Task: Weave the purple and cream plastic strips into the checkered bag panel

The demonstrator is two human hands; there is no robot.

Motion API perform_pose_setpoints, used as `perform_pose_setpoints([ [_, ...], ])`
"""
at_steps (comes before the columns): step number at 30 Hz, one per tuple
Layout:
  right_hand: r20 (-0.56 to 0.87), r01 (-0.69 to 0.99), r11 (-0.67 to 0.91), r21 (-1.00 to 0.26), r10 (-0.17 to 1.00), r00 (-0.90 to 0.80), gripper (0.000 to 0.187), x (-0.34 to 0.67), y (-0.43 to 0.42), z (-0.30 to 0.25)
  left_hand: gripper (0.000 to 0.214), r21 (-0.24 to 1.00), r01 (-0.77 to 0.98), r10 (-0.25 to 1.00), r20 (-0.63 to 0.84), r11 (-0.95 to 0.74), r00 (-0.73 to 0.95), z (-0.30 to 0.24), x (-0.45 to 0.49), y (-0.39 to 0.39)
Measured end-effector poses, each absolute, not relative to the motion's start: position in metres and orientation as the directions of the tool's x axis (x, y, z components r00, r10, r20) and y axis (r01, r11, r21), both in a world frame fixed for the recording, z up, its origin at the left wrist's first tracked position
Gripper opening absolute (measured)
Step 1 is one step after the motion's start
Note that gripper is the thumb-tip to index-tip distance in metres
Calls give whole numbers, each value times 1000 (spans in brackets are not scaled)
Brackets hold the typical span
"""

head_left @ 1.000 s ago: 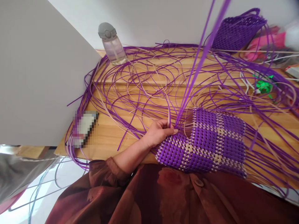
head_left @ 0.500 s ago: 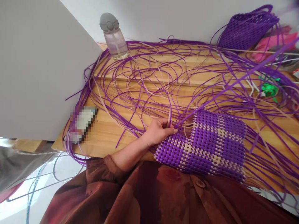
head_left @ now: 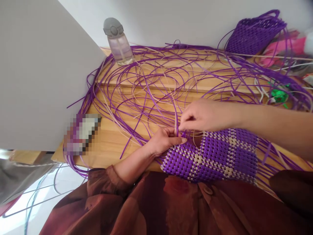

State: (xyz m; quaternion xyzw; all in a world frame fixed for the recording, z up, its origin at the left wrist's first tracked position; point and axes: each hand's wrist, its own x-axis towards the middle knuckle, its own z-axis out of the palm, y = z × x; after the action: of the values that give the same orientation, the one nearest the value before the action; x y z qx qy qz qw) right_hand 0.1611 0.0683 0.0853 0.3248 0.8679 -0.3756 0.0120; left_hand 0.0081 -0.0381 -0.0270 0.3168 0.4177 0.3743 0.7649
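Observation:
A purple woven piece with beige checked lines (head_left: pixel 216 160) lies at the table's front edge, loose strands running out of its sides. My left hand (head_left: pixel 166 138) is closed at its upper left corner, thumb on top, pinching purple strands where they leave the weave. A beige and purple strand (head_left: pixel 176 120) stands up beside those fingers. Just above the left thumb, my right hand (head_left: pixel 201 116) reaches in from the right with fingers pinched on a purple strand; the fingertips partly hide it. The right forearm covers the upper edge of the woven piece.
Long loops of purple and beige strands (head_left: pixel 146 81) spread over the wooden table (head_left: pixel 107 130). A clear bottle with grey lid (head_left: pixel 119 45) stands at the back left, a blurred-out flat object (head_left: pixel 83 133) nearer. At the back right are a purple woven basket (head_left: pixel 251 36) and pink material (head_left: pixel 281 49).
My right hand has come in from the right, down to the left fingertips. The long strand drawn tight toward the upper right no longer shows there. My left hand keeps its pinch.

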Motion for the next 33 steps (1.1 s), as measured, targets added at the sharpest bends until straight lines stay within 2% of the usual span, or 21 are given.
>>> perform_pose_setpoints([
  [2,-391,574,560,-597,422,-818,13,158,68,81,38,777,-313,824,-430,545,368,-26,7,-38],
  [4,-430,551,613,-566,352,-832,14,155,67,79,39,765,-300,810,-460,570,365,-26,7,-39],
  [7,-291,420,735,-532,307,-906,11,151,61,76,34,818,-321,865,-373,478,336,-27,8,-39],
  [10,-192,322,808,-494,259,-947,16,145,55,70,31,849,-383,922,-270,363,276,-30,9,-39],
  [15,-209,334,770,-544,261,-942,14,139,58,55,35,768,-449,888,-355,456,293,-28,9,-41],
  [22,-301,431,564,-704,312,-901,11,144,70,41,39,656,-549,854,-422,519,304,-24,12,-41],
  [29,-330,486,507,-712,368,-869,13,143,64,41,35,637,-533,827,-481,557,290,-16,10,-40],
  [33,-300,469,493,-733,385,-873,14,147,62,38,32,643,-525,829,-463,558,314,-16,6,-37],
])
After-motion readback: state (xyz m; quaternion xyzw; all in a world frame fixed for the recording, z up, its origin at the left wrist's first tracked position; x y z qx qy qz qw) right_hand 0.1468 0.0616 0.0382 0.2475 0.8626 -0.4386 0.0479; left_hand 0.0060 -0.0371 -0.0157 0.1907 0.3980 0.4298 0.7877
